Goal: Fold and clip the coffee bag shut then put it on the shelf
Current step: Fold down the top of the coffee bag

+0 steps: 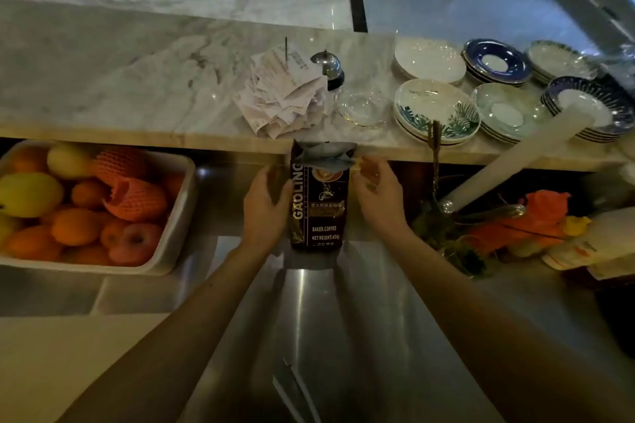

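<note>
A dark coffee bag [318,206] with gold lettering stands upright on the steel counter [371,312], just below the marble ledge. Its top [324,152] is open and crumpled, showing the silver lining. My left hand [266,208] presses against the bag's left side, thumb at its front edge. To the right of the bag's upper corner, my right hand [378,191] hovers with curled fingers apart, a small gap from the bag. Blur hides whether anything small sits in its fingers. I cannot pick out a clip for certain.
A white tray [178,216] of oranges, apples and lemons sits left. On the marble ledge [137,79] are speared receipts [285,93], a bell [328,67], a glass dish [360,106] and plate stacks [436,110]. A white tube [515,151] leans at right, over orange clutter [536,220].
</note>
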`<action>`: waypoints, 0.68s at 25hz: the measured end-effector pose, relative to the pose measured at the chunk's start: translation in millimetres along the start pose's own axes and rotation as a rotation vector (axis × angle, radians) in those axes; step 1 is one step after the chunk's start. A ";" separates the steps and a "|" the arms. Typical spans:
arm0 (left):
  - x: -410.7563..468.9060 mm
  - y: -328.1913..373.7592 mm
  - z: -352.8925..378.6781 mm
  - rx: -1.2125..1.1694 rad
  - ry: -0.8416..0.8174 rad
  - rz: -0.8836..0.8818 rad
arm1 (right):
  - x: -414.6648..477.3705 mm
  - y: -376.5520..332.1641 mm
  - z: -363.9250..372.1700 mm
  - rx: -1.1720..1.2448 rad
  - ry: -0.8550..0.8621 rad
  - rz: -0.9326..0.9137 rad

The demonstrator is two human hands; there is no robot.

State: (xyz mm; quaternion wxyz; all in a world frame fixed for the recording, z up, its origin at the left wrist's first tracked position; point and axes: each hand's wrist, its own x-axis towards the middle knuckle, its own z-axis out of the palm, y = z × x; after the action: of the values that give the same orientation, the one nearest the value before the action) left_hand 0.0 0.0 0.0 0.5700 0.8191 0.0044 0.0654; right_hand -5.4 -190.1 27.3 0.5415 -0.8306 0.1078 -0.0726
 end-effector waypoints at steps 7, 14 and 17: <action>29.5 -20.4 22.9 -0.143 0.006 -0.088 | 21.8 20.5 28.9 0.116 0.093 0.072; 15.5 -11.2 18.7 -0.229 0.016 0.007 | 5.6 25.4 33.8 0.210 0.169 0.097; -1.5 -9.4 15.5 -0.216 0.012 0.000 | -11.6 21.8 26.2 0.195 0.185 0.093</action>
State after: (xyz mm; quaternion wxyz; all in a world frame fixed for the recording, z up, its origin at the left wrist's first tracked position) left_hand 0.9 -11.3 -14.2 0.6548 0.7526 0.0008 0.0702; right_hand -12.6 -172.4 -3.3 0.6101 -0.7580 0.1882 -0.1337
